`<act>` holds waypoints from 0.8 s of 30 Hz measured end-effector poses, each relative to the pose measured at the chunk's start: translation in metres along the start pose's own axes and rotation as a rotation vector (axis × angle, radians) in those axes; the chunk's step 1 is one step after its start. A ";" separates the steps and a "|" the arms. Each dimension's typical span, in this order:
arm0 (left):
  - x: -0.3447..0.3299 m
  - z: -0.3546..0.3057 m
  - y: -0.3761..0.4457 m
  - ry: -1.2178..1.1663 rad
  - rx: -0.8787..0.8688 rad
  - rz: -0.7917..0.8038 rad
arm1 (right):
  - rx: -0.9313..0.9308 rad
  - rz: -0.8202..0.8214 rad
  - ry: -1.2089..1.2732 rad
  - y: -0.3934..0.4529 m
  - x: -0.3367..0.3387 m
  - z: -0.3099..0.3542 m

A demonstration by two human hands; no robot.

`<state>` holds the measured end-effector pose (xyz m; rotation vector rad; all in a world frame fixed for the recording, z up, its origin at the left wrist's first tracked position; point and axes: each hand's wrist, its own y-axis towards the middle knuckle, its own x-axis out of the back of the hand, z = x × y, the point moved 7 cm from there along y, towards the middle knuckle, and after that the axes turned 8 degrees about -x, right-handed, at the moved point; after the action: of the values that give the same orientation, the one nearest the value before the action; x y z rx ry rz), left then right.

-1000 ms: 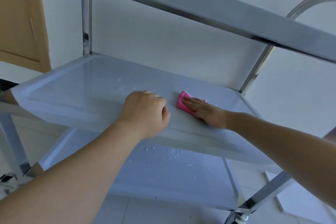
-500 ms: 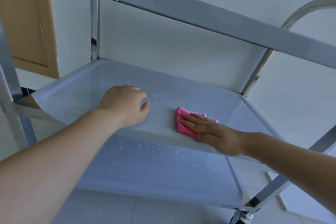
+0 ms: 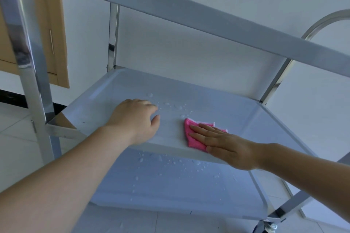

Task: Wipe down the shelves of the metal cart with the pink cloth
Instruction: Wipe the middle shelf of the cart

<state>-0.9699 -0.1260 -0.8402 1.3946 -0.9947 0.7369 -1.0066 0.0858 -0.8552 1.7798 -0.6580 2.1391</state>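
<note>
Pink and soft, the folded pink cloth [image 3: 195,136] lies near the front lip of the middle shelf of the metal cart [image 3: 236,117], pinned flat under the right hand [image 3: 225,145], whose fingers are straight and spread slightly. It looks light and limp, so palm pressure should steer it better than pinching. The left hand [image 3: 136,119] rests loosely curled, holding nothing, beside scattered water droplets [image 3: 176,108]. Raised rims bound the shelf; open room lies behind and to the right.
</note>
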 end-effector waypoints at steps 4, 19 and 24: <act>-0.007 -0.002 0.001 -0.078 -0.003 -0.019 | 0.013 0.032 -0.013 0.018 -0.001 -0.009; -0.009 -0.006 -0.001 -0.057 -0.058 0.074 | -0.253 -0.041 -0.113 0.144 0.037 -0.139; -0.010 -0.006 -0.001 -0.062 -0.058 0.069 | -0.371 -0.059 -0.139 0.165 0.047 -0.172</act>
<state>-0.9727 -0.1184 -0.8486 1.3455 -1.1096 0.7137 -1.2430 0.0291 -0.8601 1.7246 -0.9529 1.7279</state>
